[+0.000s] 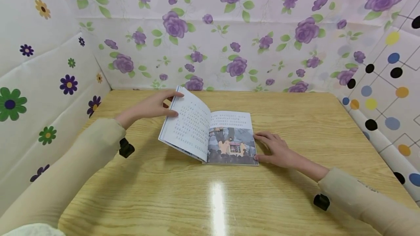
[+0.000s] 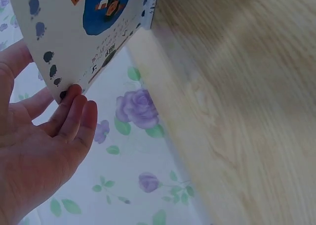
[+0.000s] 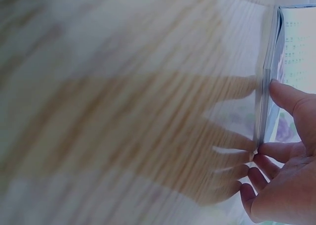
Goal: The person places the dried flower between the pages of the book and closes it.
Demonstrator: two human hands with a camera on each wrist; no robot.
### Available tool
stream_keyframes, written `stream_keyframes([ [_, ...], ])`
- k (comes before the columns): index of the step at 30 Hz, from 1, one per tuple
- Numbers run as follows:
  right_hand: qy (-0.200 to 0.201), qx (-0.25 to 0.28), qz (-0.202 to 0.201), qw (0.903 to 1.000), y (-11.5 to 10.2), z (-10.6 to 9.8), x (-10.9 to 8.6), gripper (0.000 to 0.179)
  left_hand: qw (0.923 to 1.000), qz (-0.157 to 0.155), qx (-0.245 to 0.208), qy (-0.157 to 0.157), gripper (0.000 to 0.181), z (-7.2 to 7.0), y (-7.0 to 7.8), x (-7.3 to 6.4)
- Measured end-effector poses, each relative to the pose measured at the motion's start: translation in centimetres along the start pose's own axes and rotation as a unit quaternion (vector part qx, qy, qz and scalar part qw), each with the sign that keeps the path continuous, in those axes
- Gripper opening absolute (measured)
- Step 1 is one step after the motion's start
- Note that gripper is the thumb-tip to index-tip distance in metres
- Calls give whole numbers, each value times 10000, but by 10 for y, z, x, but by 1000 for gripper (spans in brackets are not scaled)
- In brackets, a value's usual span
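An open picture book [image 1: 191, 128] stands on the wooden table, its left part tilted up and its right part lying flat. The left page carries text; the right page [image 1: 233, 146] has text above a grey-blue illustration. My left hand [image 1: 157, 105] pinches the raised left edge, thumb on the page and fingers behind. In the left wrist view, the white outer cover [image 2: 64, 42] shows a blue oval picture and dark prints. At the book's right edge, my right hand [image 1: 273, 150] rests with its thumb on the page margin; its index finger touches the edge in the right wrist view.
The wooden table [image 1: 183, 199] extends around the book. Behind it hangs a purple-flowered cloth [image 1: 203, 39]. Flower-patterned sheeting [image 1: 36, 83] stands at the left, dotted sheeting [image 1: 384, 101] at the right. Black devices [image 1: 126, 148] sit at both wrists.
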State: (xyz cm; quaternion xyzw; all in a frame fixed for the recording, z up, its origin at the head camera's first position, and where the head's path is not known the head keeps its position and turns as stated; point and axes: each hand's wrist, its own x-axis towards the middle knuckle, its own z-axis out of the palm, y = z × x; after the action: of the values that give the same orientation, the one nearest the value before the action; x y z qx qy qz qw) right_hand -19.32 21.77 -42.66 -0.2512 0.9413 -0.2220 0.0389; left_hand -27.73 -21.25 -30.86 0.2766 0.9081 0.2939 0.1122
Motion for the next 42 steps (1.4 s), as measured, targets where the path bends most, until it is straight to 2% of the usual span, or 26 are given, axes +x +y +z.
stream_keyframes([
  [5,20,-5,-23,10000,0,0,0,74,9997,17,224,-11,58,-5,12,15],
  [15,60,14,-45,10000,1,1,-1,74,9990,359,277,-62,39,-11,34,40],
  [18,82,58,-61,9999,1,2,-2,74,9972,670,340,-17,35,-10,38,50],
  [23,92,110,-77,9999,1,4,-2,74,9851,1364,979,372,25,-5,38,71],
  [28,162,75,-144,9997,2,4,-2,73,9788,1564,1173,619,17,1,42,87],
  [32,145,82,-160,9997,2,4,-3,73,9788,1654,1029,640,14,8,48,97],
  [36,118,106,-141,9998,2,4,-3,73,9758,1892,895,628,11,15,54,108],
  [42,151,122,-232,9995,1,3,-4,71,9703,2161,1059,260,13,27,64,127],
])
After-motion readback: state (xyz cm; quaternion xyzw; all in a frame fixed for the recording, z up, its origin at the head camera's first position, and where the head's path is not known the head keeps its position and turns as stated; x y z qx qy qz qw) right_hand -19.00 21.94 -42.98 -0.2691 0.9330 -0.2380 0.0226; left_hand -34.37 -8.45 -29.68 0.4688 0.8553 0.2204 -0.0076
